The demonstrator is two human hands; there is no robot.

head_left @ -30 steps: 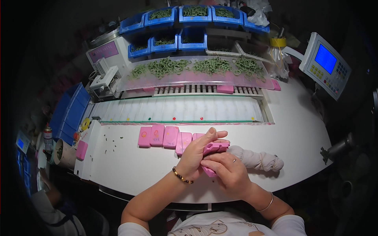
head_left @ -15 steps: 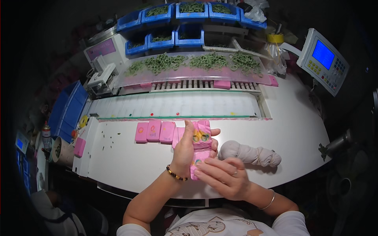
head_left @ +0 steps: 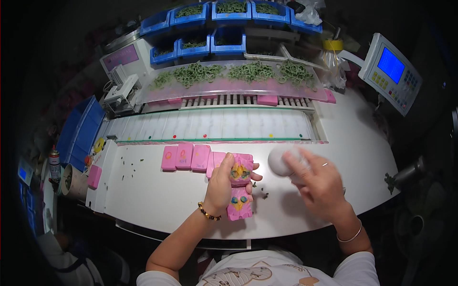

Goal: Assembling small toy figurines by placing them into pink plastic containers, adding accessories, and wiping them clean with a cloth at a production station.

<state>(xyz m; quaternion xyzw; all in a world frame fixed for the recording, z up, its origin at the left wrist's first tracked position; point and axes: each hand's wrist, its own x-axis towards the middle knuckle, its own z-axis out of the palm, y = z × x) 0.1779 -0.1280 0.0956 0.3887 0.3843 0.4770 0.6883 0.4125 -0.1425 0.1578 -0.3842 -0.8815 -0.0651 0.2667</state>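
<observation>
My left hand [head_left: 218,188] is closed around a pink rubber mold [head_left: 239,207] that lies folded open, one half above the other. Each inner face has ring-shaped hollows stained yellow and dark blue-green. To the right, my right hand [head_left: 320,185], blurred by motion, grips a white cloth bundle [head_left: 279,161] by its wrapped part, with the round end pointing left, lifted off the table. A few small dark green bits [head_left: 264,194] lie between the hands. Pink blocks [head_left: 184,156] stand in a row just left of the mold.
A conveyor [head_left: 214,125] crosses behind the row. Above it a clear tray [head_left: 229,90] carries piles of green rings, with blue bins [head_left: 231,10] higher up. A control panel [head_left: 391,71] stands at right, a metal nozzle [head_left: 409,172] below it. Green scraps dot the white table [head_left: 157,205].
My right hand has left the mold, moved right, and picked up the white cloth bundle. Both mold faces now show fully, and green bits have appeared on the table. Conveyor dots have shifted left.
</observation>
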